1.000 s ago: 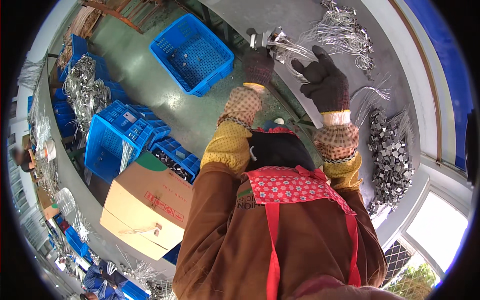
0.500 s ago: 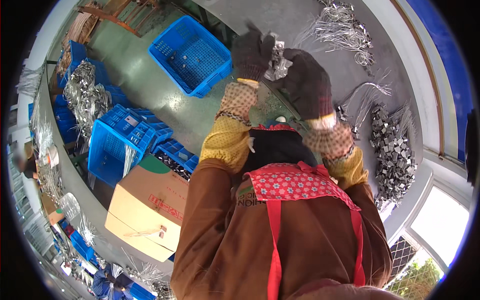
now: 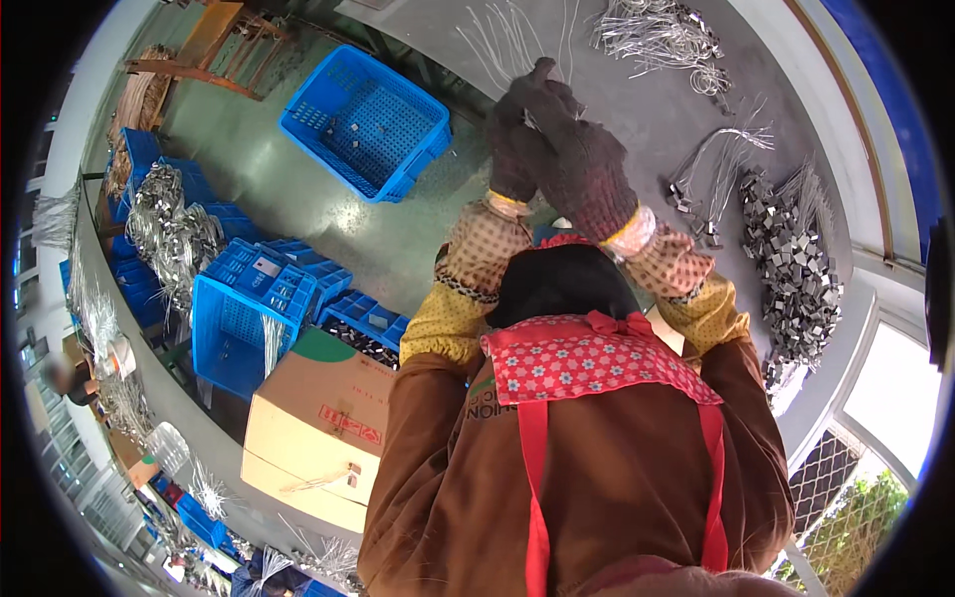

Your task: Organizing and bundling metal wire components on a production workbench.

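My left hand (image 3: 514, 149), in a dark knitted glove, is closed at the edge of the grey table. My right hand (image 3: 577, 149), gloved alike, crosses over it, with its fingers wrapped round the same spot. Thin silver wires (image 3: 507, 40) fan out beyond both gloves over the tabletop, coming from a wire bundle that the hands grip together. The gloves hide most of the bundle, including its metal ends. To the right of my hands, a small bunch of wires with dark metal blocks (image 3: 682, 196) lies on the table.
A large pile of metal blocks on wires (image 3: 791, 264) lies at the table's right, and a heap of silver wires (image 3: 662, 35) at its far side. On the floor stands a blue crate (image 3: 368, 124) with a few small pieces. A cardboard box (image 3: 323, 423) and more crates are at left.
My hands have come together, the right one now crossing over the left. The silver metal clump between them is now covered, and wires now spread out beyond the gloves.
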`<action>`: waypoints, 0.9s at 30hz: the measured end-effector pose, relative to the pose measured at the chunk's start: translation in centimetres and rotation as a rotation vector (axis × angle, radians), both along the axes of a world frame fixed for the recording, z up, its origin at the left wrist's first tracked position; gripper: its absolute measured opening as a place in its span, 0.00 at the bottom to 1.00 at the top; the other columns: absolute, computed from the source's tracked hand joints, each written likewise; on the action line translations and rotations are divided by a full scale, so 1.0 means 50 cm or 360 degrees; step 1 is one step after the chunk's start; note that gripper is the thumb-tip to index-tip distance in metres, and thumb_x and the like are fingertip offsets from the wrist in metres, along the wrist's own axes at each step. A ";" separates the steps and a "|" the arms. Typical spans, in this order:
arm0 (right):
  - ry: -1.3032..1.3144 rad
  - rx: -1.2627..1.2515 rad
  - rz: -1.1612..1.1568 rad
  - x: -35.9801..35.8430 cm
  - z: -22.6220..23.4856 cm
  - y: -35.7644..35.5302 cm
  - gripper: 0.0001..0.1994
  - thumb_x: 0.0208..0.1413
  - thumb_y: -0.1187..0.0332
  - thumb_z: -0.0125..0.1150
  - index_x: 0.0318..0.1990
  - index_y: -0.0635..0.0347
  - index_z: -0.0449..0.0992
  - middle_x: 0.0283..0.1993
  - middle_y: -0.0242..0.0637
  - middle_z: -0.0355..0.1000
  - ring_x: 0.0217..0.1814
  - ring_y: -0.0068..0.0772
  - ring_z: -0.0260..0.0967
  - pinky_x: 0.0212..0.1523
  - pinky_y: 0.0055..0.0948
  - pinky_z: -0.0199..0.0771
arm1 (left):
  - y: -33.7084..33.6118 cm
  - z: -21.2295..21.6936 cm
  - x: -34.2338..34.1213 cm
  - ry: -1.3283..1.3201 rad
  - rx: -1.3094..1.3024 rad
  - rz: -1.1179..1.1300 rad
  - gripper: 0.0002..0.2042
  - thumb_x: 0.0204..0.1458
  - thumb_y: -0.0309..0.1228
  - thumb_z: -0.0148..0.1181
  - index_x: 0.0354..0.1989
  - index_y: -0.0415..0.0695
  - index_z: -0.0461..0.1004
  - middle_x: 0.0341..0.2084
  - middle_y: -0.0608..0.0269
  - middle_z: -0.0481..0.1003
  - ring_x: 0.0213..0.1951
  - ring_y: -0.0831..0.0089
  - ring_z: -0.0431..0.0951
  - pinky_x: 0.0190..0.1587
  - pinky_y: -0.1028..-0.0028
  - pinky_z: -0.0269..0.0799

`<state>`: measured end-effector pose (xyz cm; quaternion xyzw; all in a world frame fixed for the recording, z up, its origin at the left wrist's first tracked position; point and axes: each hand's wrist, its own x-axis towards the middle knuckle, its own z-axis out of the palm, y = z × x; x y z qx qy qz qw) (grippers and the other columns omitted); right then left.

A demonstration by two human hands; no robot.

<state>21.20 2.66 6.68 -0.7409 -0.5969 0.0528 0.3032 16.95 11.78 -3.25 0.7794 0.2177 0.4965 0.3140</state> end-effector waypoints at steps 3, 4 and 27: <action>0.0061 0.0223 0.0182 0.005 0.024 0.036 0.23 0.55 0.66 0.61 0.61 0.51 0.70 0.38 0.47 0.78 0.35 0.49 0.79 0.33 0.39 0.78 | 0.031 -0.056 0.009 0.0050 -0.0259 -0.0140 0.18 0.60 0.33 0.48 0.54 0.36 0.68 0.39 0.56 0.77 0.41 0.62 0.78 0.46 0.62 0.73; 0.0355 0.0111 0.0212 0.009 0.049 0.040 0.23 0.56 0.66 0.63 0.60 0.54 0.70 0.40 0.44 0.78 0.37 0.45 0.79 0.35 0.37 0.78 | 0.040 -0.064 0.003 0.0070 -0.0275 -0.0178 0.17 0.61 0.33 0.46 0.53 0.36 0.70 0.38 0.56 0.77 0.40 0.64 0.78 0.45 0.63 0.74; -0.0529 -0.0200 0.0614 0.208 0.117 0.013 0.13 0.53 0.60 0.65 0.39 0.58 0.81 0.31 0.42 0.75 0.29 0.45 0.73 0.31 0.38 0.73 | 0.143 -0.057 0.033 0.0599 -0.0272 0.0011 0.11 0.55 0.34 0.53 0.40 0.44 0.79 0.31 0.57 0.81 0.32 0.59 0.81 0.36 0.66 0.75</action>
